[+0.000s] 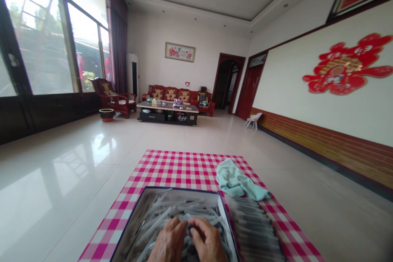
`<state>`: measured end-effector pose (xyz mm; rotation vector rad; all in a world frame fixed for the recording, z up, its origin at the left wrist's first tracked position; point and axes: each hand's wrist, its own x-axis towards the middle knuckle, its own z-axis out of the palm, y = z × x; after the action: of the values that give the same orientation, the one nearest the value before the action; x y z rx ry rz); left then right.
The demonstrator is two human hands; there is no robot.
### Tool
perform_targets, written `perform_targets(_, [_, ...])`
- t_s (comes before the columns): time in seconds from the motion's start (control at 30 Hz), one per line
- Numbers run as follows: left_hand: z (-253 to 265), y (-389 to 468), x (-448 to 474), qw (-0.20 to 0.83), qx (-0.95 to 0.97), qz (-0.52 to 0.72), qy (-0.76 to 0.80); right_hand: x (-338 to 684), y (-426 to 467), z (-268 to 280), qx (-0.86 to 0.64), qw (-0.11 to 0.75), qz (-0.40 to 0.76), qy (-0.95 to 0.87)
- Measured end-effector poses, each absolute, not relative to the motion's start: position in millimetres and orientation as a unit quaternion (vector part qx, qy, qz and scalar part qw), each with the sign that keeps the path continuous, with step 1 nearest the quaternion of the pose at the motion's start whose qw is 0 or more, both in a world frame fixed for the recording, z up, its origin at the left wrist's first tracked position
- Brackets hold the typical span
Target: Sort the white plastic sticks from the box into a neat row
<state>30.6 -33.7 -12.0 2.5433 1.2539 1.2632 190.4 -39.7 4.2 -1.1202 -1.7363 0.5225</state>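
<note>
My left hand and my right hand meet low in the view, over a shallow box with a dark blue rim. The box holds many loose, translucent, slender plastic tubes, with darker pieces among them. My right thumb and fingers pinch a small dark piece. The fingers of my left hand are closed right beside it; what they hold is hidden behind the hand. To the right of the box, a row of slim, dark, pen-like sticks lies side by side, blurred.
Beyond the row lies a crumpled mint-green cloth. Everything rests on a table with a pink-and-white checked tablecloth. Farther off across the tiled floor stand a low coffee table, a red wooden sofa and an armchair.
</note>
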Motion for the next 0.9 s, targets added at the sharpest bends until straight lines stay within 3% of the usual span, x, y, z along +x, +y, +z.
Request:
perform_targets(0.5, [-8.7, -33.4, 28.8, 0.093, 0.819, 0.409, 0.391, 187.6, -42.0, 11.8, -0.474, 0.472, 0.211, -0.713])
perform_targets(0.9, [-5.7, -37.7, 31.2, 0.065, 0.84, 0.372, 0.39, 179.9, -32.3, -11.5, -0.509, 0.448, 0.035, -0.734])
